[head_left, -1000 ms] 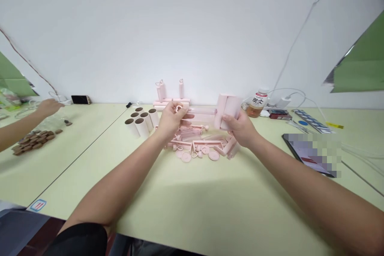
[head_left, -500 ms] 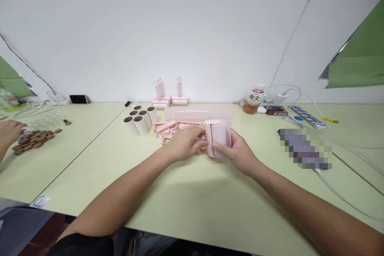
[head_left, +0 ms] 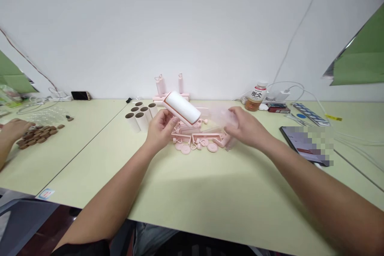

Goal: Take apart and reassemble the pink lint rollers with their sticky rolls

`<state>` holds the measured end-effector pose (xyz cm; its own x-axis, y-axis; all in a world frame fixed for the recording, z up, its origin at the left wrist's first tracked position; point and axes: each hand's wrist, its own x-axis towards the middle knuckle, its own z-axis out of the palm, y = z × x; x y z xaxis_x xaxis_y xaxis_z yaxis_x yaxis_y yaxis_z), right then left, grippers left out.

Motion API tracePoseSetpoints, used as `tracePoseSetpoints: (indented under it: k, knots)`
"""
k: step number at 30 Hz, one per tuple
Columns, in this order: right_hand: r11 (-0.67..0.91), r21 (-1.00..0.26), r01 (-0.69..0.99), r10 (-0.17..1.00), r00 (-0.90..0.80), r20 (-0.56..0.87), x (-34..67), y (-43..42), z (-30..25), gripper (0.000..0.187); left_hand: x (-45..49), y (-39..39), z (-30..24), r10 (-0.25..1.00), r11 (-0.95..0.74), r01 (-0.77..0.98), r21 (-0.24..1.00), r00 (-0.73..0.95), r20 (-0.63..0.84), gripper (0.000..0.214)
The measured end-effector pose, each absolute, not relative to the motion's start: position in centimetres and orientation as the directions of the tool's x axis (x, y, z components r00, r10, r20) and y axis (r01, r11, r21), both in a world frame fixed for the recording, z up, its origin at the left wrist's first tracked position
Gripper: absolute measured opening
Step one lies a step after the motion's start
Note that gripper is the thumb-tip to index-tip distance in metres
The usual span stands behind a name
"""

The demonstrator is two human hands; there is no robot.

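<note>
My left hand (head_left: 160,130) is closed on a lint roller (head_left: 183,107), a white roll in a pink frame, tilted and raised above the table. My right hand (head_left: 246,126) grips a translucent pink cover (head_left: 221,115), smeared by motion, to the right of the roller and apart from it. Beneath both hands lies a heap of pink plastic parts (head_left: 207,138), with frames, heart-shaped loops and round caps (head_left: 185,149) among them. Several white cardboard-cored rolls (head_left: 141,121) stand upright to the left of my left hand.
Pink lint rollers (head_left: 180,84) stand against the wall. At the right are a drink bottle (head_left: 255,97), a phone (head_left: 306,146), chargers and cables. On the left, another person's hand (head_left: 15,130) is by a pile of brown pieces (head_left: 39,136) and a phone (head_left: 81,95).
The cover has come off the roller, exposing the white roll. My left hand has taken the roller up and left; my right hand has moved right with the cover.
</note>
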<state>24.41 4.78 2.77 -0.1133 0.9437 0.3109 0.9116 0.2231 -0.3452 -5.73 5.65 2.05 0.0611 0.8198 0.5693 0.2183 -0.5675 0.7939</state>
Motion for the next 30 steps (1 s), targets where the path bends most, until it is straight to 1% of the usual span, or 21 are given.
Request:
tracePoseSetpoints:
  k: [3, 6, 8, 12, 15, 18, 23, 25, 28, 30]
  knots:
    - [0.258, -0.233, 0.938, 0.919, -0.165, 0.357, 25.5, 8.2, 3.7, 0.059, -5.7, 5.5, 1.9, 0.815, -0.578, 0.159, 0.8, 0.055, 0.577, 0.03]
    - [0.234, -0.23, 0.945, 0.901, -0.122, 0.416, 26.9, 11.2, 4.6, 0.061, -5.8, 5.3, 1.7, 0.806, -0.589, 0.174, 0.789, 0.058, 0.589, 0.029]
    - [0.213, -0.241, 0.947, 0.901, -0.095, 0.423, 27.8, 12.7, 5.2, 0.062, -5.9, 5.3, 1.6, 0.8, -0.599, 0.153, 0.786, 0.064, 0.597, 0.03]
    - [0.186, -0.256, 0.949, 0.931, -0.087, 0.354, 28.0, 14.7, 6.5, 0.066, -6.1, 5.3, 1.9, 0.793, -0.608, 0.113, 0.786, 0.023, 0.609, 0.031]
    - [0.243, -0.292, 0.925, 0.94, -0.15, 0.305, 26.4, 15.5, 7.5, 0.073, -6.2, 5.3, 2.5, 0.801, -0.588, 0.096, 0.803, -0.067, 0.595, 0.035]
    - [0.303, -0.294, 0.906, 0.937, -0.227, 0.265, 24.2, 16.3, 8.4, 0.077, -6.5, 5.4, 2.9, 0.82, -0.554, 0.067, 0.83, -0.127, 0.558, 0.04]
    - [0.344, -0.284, 0.895, 0.937, -0.308, 0.162, 21.7, 18.4, 8.8, 0.067, -6.8, 5.8, 2.7, 0.839, -0.519, 0.048, 0.854, -0.162, 0.519, 0.04]
    - [0.334, -0.272, 0.902, 0.942, -0.312, 0.122, 21.7, 19.3, 8.8, 0.067, -6.9, 5.9, 2.6, 0.84, -0.518, 0.043, 0.854, -0.163, 0.517, 0.04]
    - [0.292, -0.245, 0.925, 0.956, -0.278, 0.089, 23.2, 19.9, 8.9, 0.073, -6.9, 5.9, 2.5, 0.836, -0.526, 0.038, 0.849, -0.161, 0.525, 0.039]
    - [0.256, -0.225, 0.94, 0.967, -0.246, 0.073, 24.9, 19.8, 9.1, 0.071, -6.9, 5.8, 2.5, 0.831, -0.535, 0.035, 0.844, -0.157, 0.534, 0.038]
